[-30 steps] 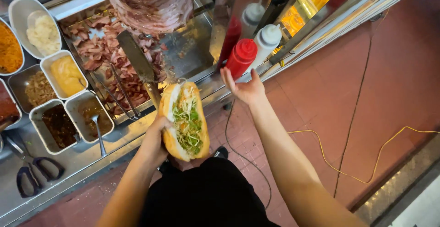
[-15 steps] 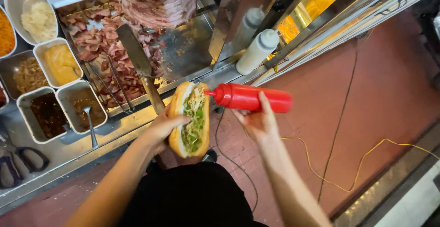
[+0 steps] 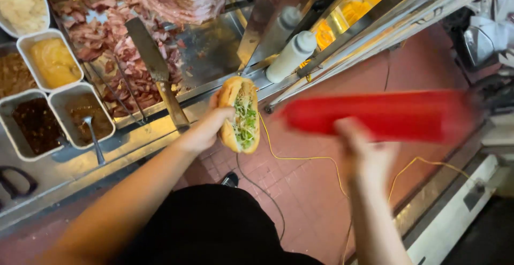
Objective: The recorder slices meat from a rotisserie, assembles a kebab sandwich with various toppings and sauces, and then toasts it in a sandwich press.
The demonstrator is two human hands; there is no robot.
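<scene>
A sandwich in one hand, a red bottle in the other

Far left sit white tubs (image 3: 53, 61) of sauces and fillings; next to them a tray of cut meat (image 3: 107, 45) with a long knife (image 3: 152, 64) lying across it; the left hand (image 3: 214, 123) is curled tight around the sandwich (image 3: 241, 115), holding it up over the red floor (image 3: 300, 184) near the counter edge; the bun is already cut open and stuffed with green shreds, and no red sauce shows on it yet; two white squeeze bottles (image 3: 292, 56) stand on the far ledge; the right hand (image 3: 364, 147) is raised and grips the red squeeze bottle (image 3: 385, 116), blurred and lying sideways with its tip toward the sandwich, just beside it but not touching.
</scene>
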